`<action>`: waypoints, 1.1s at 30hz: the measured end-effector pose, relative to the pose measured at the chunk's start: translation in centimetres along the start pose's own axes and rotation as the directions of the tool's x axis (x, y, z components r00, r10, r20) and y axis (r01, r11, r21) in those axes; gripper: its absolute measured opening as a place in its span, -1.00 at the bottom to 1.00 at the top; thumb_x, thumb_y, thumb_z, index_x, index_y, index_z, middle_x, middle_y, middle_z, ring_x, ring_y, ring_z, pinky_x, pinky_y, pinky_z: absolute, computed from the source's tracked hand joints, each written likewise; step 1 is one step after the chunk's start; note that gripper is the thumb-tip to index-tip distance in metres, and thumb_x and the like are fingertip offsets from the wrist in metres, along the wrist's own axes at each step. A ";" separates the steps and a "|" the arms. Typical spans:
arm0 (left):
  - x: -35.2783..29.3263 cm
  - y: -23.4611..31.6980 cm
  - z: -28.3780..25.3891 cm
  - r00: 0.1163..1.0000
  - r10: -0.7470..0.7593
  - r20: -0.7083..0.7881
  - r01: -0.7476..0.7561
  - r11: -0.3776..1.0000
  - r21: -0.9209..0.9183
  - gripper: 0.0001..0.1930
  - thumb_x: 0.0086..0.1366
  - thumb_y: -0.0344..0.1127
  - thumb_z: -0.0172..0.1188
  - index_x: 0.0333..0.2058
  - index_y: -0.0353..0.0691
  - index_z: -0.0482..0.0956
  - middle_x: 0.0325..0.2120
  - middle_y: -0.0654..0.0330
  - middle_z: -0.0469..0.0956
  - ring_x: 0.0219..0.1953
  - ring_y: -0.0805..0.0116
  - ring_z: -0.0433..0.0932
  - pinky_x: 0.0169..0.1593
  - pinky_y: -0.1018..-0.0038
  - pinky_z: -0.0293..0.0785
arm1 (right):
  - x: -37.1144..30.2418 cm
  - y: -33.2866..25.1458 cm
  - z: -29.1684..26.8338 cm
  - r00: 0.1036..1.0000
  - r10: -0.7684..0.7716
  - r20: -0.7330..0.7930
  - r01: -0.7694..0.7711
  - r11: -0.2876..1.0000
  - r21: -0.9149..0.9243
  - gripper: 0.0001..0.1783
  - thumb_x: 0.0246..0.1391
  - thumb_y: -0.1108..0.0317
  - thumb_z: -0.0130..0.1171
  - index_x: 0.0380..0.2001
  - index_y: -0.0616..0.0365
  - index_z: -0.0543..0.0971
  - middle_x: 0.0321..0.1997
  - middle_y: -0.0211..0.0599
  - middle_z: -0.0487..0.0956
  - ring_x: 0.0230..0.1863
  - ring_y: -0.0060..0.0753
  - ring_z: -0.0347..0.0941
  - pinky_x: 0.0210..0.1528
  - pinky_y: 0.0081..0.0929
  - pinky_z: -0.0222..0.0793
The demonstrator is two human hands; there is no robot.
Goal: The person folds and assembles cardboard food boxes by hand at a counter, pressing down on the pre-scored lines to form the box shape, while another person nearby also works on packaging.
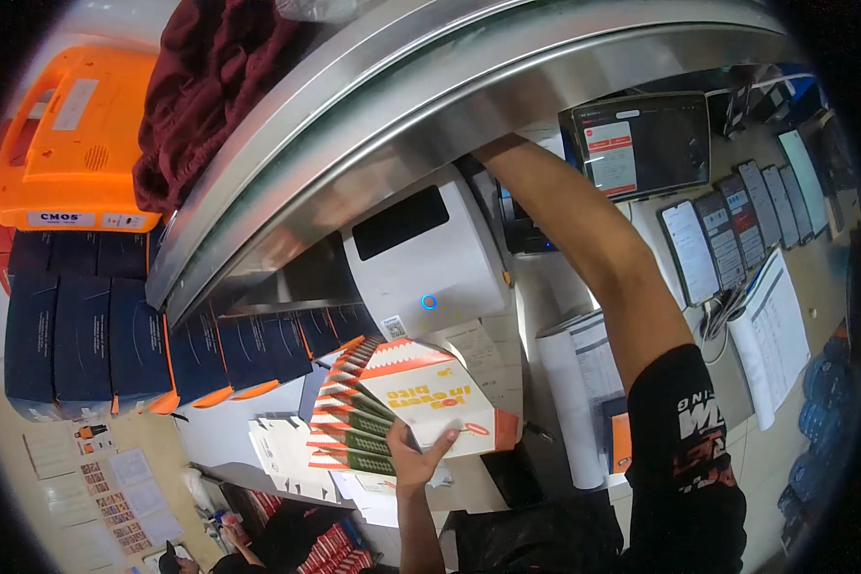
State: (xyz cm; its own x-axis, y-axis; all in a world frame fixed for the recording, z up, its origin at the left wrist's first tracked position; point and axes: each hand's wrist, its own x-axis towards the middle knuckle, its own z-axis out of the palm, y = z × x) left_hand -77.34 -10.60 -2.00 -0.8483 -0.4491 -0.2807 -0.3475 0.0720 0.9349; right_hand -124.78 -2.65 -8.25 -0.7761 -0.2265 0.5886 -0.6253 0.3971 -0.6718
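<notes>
My left hand (416,461) grips a fanned stack of flat folded cartons (426,378), white and orange with yellow lettering and green edges. Its thumb presses on the top carton's face. From the right, my right arm (584,201) reaches up and forward, and its hand is hidden behind a curved-looking metal shelf edge (430,124). Below that edge, just beyond the cartons, stands a white label printer (383,273) with a dark window and a lit blue ring. A dark device (526,230) sits beside the printer near my right forearm.
A lit screen (670,148) stands at the far right, with several phones (691,253) in a row before it. Clipped papers (775,335) lie at right. Navy boxes (84,340), an orange case (100,143) and maroon cloth (206,105) fill the left. Another person (239,550) is at lower left.
</notes>
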 end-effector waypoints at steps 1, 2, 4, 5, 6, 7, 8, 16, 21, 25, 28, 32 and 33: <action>0.0 0.0 0.0 1.000 -0.012 -0.006 0.012 1.000 0.010 -0.53 0.05 -0.45 0.46 -0.07 -0.38 0.48 -0.19 0.11 0.61 -0.16 0.39 0.59 -0.04 0.46 0.50 | -0.2 0.1 -0.3 1.000 0.004 0.003 -0.004 1.000 -0.002 -0.31 -0.04 0.08 0.31 0.12 0.23 0.42 0.13 0.07 0.44 0.19 0.09 0.32 0.29 -0.21 0.17; 0.0 0.0 0.0 1.000 -0.021 -0.012 0.021 1.000 0.020 -0.54 0.06 -0.46 0.46 -0.07 -0.38 0.48 -0.19 0.11 0.61 -0.17 0.39 0.59 -0.04 0.46 0.51 | -0.3 0.2 -0.3 1.000 0.004 0.002 -0.004 1.000 -0.003 -0.31 -0.03 0.08 0.31 0.12 0.23 0.42 0.13 0.07 0.44 0.19 0.09 0.32 0.29 -0.22 0.17; 0.0 0.0 0.0 0.999 -0.041 -0.028 0.042 0.998 0.045 -0.55 0.07 -0.46 0.45 -0.07 -0.38 0.48 -0.19 0.11 0.61 -0.17 0.39 0.59 -0.04 0.46 0.51 | -0.6 0.2 -0.4 1.000 0.013 0.007 -0.013 1.000 -0.007 -0.31 -0.02 0.08 0.30 0.13 0.23 0.42 0.13 0.07 0.45 0.19 0.08 0.32 0.29 -0.22 0.17; 0.1 -0.2 0.0 0.998 -0.053 -0.038 0.055 0.997 0.059 -0.55 0.07 -0.47 0.45 -0.08 -0.38 0.48 -0.19 0.11 0.61 -0.17 0.39 0.59 -0.04 0.46 0.51 | -0.8 0.2 -0.5 1.000 0.013 0.009 -0.013 1.000 -0.005 -0.32 -0.02 0.08 0.30 0.13 0.23 0.42 0.13 0.07 0.45 0.19 0.08 0.32 0.29 -0.22 0.17; 0.2 -0.3 0.0 0.997 -0.064 -0.048 0.067 0.995 0.072 -0.56 0.07 -0.47 0.45 -0.08 -0.37 0.48 -0.19 0.11 0.61 -0.17 0.39 0.59 -0.04 0.46 0.51 | -0.8 0.2 -0.4 1.000 0.013 0.010 -0.013 1.000 -0.003 -0.32 -0.02 0.08 0.29 0.13 0.23 0.42 0.13 0.07 0.45 0.19 0.08 0.32 0.29 -0.22 0.17; 0.2 -0.2 0.0 0.996 -0.066 -0.058 0.069 0.996 0.049 -0.56 0.07 -0.47 0.45 -0.08 -0.38 0.48 -0.19 0.11 0.61 -0.17 0.39 0.59 -0.04 0.46 0.51 | -0.9 0.2 -0.6 1.000 0.016 0.013 -0.016 1.000 -0.005 -0.32 -0.01 0.08 0.29 0.13 0.23 0.42 0.13 0.07 0.45 0.19 0.08 0.32 0.29 -0.22 0.17; 0.2 0.0 0.0 0.995 -0.070 -0.067 0.072 0.997 0.024 -0.56 0.07 -0.48 0.45 -0.09 -0.38 0.48 -0.19 0.11 0.61 -0.17 0.39 0.59 -0.04 0.45 0.50 | -1.0 0.2 -0.7 1.000 0.017 0.014 -0.017 1.000 -0.005 -0.33 -0.01 0.09 0.28 0.13 0.23 0.42 0.13 0.07 0.45 0.19 0.08 0.32 0.29 -0.22 0.17; 0.9 -1.9 0.5 0.963 -0.097 -0.253 0.081 0.994 -0.072 -0.57 0.10 -0.48 0.41 -0.06 -0.36 0.46 -0.16 0.11 0.59 -0.13 0.39 0.56 0.00 0.45 0.49 | -1.9 -0.5 -0.5 0.998 0.027 0.050 -0.027 1.000 0.000 -0.35 0.03 0.09 0.24 0.13 0.23 0.43 0.12 0.06 0.45 0.19 0.06 0.32 0.28 -0.23 0.17; 4.8 -0.8 -0.8 0.929 0.060 -0.365 -0.186 0.929 -0.320 -0.51 0.40 -0.06 0.10 0.01 -0.45 0.37 -0.11 0.04 0.53 -0.08 0.31 0.54 0.07 0.33 0.45 | -2.1 -0.7 -0.1 0.998 0.025 0.062 -0.026 1.000 0.010 -0.36 0.05 0.09 0.22 0.13 0.23 0.43 0.12 0.06 0.46 0.19 0.05 0.33 0.28 -0.23 0.17; 8.5 -2.6 -1.3 0.906 -0.027 -0.422 -0.128 0.933 -0.335 -0.52 0.44 -0.01 -0.02 0.06 -0.35 0.32 -0.11 0.09 0.49 -0.14 0.28 0.57 -0.12 0.32 0.57 | -2.5 -0.9 0.0 0.997 0.028 0.066 -0.029 0.999 0.017 -0.38 0.07 0.09 0.20 0.14 0.23 0.43 0.12 0.05 0.46 0.18 0.04 0.33 0.28 -0.24 0.17; 8.8 -2.8 -0.9 0.905 -0.069 -0.421 -0.090 0.934 -0.346 -0.51 0.45 0.02 -0.02 0.05 -0.35 0.35 -0.13 0.09 0.51 -0.14 0.30 0.57 -0.10 0.36 0.55 | -3.0 -1.1 0.1 0.997 0.028 0.078 -0.030 0.999 0.017 -0.38 0.08 0.09 0.19 0.14 0.23 0.43 0.12 0.05 0.46 0.18 0.03 0.33 0.28 -0.24 0.17; 8.2 0.2 1.8 0.929 -0.162 -0.332 0.043 0.940 -0.339 -0.52 0.45 -0.01 -0.02 0.03 -0.39 0.38 -0.11 0.09 0.54 -0.13 0.36 0.56 -0.02 0.41 0.49 | -3.3 -0.9 0.0 0.996 0.030 0.088 -0.030 1.000 0.005 -0.39 0.10 0.09 0.17 0.14 0.23 0.43 0.12 0.05 0.47 0.18 0.02 0.33 0.28 -0.24 0.17; 7.8 0.8 2.3 0.912 -0.175 -0.370 0.036 0.935 -0.353 -0.52 0.46 -0.01 -0.02 0.03 -0.39 0.38 -0.12 0.09 0.54 -0.13 0.35 0.56 -0.02 0.41 0.49 | -3.2 -1.4 0.1 0.995 0.024 0.094 -0.024 1.000 0.007 -0.40 0.11 0.10 0.16 0.14 0.23 0.43 0.12 0.04 0.47 0.18 0.02 0.33 0.28 -0.24 0.17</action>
State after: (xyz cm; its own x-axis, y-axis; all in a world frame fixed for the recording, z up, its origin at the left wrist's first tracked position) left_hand -85.12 -12.04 -3.95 -0.5652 -0.7520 -0.3391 -0.2139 -0.2634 0.9407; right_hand -121.45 -2.58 -9.30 -0.7949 -0.2995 0.5276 -0.6067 0.3961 -0.6892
